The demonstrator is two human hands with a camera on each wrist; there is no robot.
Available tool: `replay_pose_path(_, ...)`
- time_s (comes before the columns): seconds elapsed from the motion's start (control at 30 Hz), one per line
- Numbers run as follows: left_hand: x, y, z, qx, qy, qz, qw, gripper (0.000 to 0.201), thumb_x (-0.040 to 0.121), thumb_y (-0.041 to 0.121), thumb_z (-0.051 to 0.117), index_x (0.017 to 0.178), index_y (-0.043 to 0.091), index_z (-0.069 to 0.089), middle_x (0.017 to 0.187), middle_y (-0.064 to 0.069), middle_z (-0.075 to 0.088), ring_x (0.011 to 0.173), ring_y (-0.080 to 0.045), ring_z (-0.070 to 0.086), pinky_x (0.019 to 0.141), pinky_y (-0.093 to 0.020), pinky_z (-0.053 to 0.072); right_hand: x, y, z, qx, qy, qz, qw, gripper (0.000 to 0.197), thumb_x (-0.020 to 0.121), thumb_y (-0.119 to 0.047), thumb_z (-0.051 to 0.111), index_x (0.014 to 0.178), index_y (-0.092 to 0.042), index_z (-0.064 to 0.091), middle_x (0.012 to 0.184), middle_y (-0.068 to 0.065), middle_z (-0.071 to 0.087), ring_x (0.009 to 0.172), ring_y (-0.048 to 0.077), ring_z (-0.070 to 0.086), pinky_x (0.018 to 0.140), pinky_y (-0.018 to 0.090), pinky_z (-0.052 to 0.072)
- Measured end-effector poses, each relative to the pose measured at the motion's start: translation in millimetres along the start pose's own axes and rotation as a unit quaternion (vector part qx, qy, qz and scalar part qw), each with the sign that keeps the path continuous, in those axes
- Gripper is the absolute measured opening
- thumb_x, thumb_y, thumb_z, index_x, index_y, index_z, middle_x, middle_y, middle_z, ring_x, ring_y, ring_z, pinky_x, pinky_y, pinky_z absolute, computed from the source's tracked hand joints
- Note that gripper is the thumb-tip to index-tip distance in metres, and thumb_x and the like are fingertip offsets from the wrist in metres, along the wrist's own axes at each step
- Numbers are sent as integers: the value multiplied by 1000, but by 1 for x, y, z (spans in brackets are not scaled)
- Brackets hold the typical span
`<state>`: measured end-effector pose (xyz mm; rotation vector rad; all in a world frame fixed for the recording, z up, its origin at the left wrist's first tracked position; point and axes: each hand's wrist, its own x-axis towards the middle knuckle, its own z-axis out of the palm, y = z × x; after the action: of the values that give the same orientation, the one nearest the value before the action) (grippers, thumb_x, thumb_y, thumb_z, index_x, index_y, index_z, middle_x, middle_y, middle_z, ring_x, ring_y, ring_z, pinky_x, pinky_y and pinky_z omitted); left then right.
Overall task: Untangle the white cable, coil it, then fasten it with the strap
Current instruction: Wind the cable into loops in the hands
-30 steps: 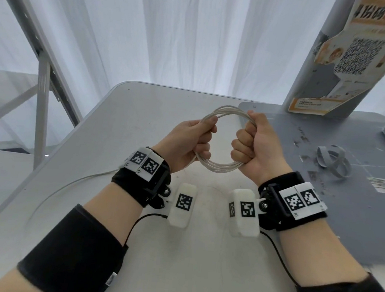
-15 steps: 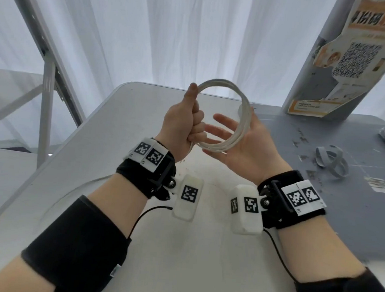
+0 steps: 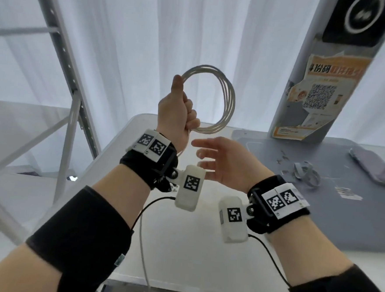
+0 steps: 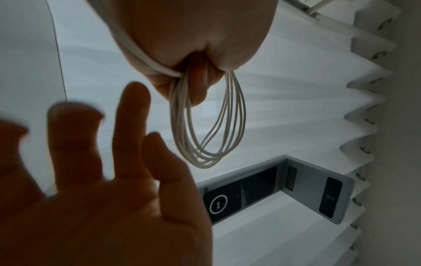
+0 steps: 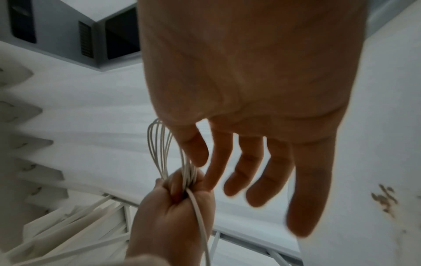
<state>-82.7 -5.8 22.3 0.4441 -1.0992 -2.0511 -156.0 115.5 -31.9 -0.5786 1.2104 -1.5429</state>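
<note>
The white cable [image 3: 230, 98] is wound into a round coil of several turns, held up in front of the curtain. My left hand [image 3: 180, 115] grips the coil's left side in a fist with the thumb pointing up. A loose tail of cable [image 3: 144, 245] hangs from that fist past the wrist toward the table's near edge. My right hand [image 3: 222, 161] is below the coil with fingers spread and holds nothing. The left wrist view shows the coil [image 4: 180, 117] hanging from the fist. In the right wrist view the open palm [image 5: 250, 90] faces the fist [image 5: 173, 216]. A grey strap [image 3: 305, 174] lies looped on the grey mat.
A white table [image 3: 180, 247] lies below my hands, with a grey mat [image 3: 318, 223] on its right half. A grey pillar with an orange poster [image 3: 323, 86] stands at the back right. A metal frame [image 3: 75, 115] rises at the left. A dark flat object [image 3: 372, 163] lies far right.
Both hands gripped the coil a second ago. My right hand has let go, opened and dropped below it, while my left hand has lifted the coil higher.
</note>
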Motion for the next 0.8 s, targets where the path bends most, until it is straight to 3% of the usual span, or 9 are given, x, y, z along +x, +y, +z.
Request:
replay_pose_path(0.07, -12, 4, 3, 1, 3, 5, 1000, 51, 103, 48, 46, 65, 20, 27, 50, 6, 18, 41, -12, 14, 40, -24, 18, -8, -1, 7, -28, -24, -16, 999, 27, 97, -16, 51, 117, -13, 69, 106, 10, 69, 92, 28, 68, 78, 40, 58)
replay_pose_path(0.13, -22, 7, 6, 5, 6, 7, 1000, 51, 103, 48, 46, 65, 20, 28, 50, 6, 19, 40, -11, 16, 40, -24, 19, -13, -3, 14, -46, -55, -17, 997, 31, 95, -16, 52, 124, -13, 63, 116, 13, 69, 106, 33, 68, 87, 43, 55)
replay_pose_path(0.27, -39, 12, 8, 12, -8, 17, 1000, 52, 104, 49, 44, 63, 19, 29, 48, 6, 22, 39, -12, 20, 42, -24, 26, -27, -3, 23, -55, -67, -37, 996, 14, 95, -6, 62, 104, -12, 72, 97, 12, 69, 92, 36, 71, 80, 38, 59)
replay_pose_path(0.33, -46, 12, 9, 21, -14, 21, 999, 52, 104, 50, 42, 64, 19, 30, 48, 6, 25, 38, -12, 25, 42, -23, 32, -32, -3, 24, -58, -59, -39, 996, 14, 94, 0, 64, 96, -11, 72, 89, 9, 68, 90, 36, 68, 86, 38, 58)
replay_pose_path(0.43, -56, 11, 13, 26, -25, 11, 999, 51, 103, 53, 41, 66, 19, 31, 49, 5, 25, 39, -14, 27, 41, -23, 34, -39, -3, 26, -81, -29, -48, 995, 10, 93, 2, 65, 97, -6, 70, 92, 12, 68, 92, 36, 68, 88, 38, 59)
replay_pose_path(0.57, -63, 13, 18, -4, -48, 9, 999, 50, 104, 49, 42, 66, 19, 31, 50, 4, 22, 42, -14, 21, 44, -25, 35, -51, -4, 22, -93, 25, -65, 993, 10, 94, 1, 65, 100, -6, 69, 97, 14, 74, 102, 36, 72, 100, 44, 55)
replay_pose_path(0.7, -66, 14, 17, 6, -56, 3, 998, 50, 103, 49, 43, 66, 19, 32, 50, 4, 23, 43, -13, 22, 45, -25, 35, -58, -5, 17, -98, 52, -67, 992, 9, 94, -7, 69, 102, -7, 71, 85, 7, 70, 85, 31, 74, 95, 44, 56)
replay_pose_path(0.8, -64, 14, 17, 55, -51, 15, 997, 51, 103, 50, 44, 64, 18, 33, 49, 4, 26, 40, -13, 25, 44, -25, 33, -61, -5, 13, -126, 82, -68, 986, 16, 92, -17, 74, 105, -9, 73, 72, 1, 58, 57, 16, 56, 77, 40, 60)
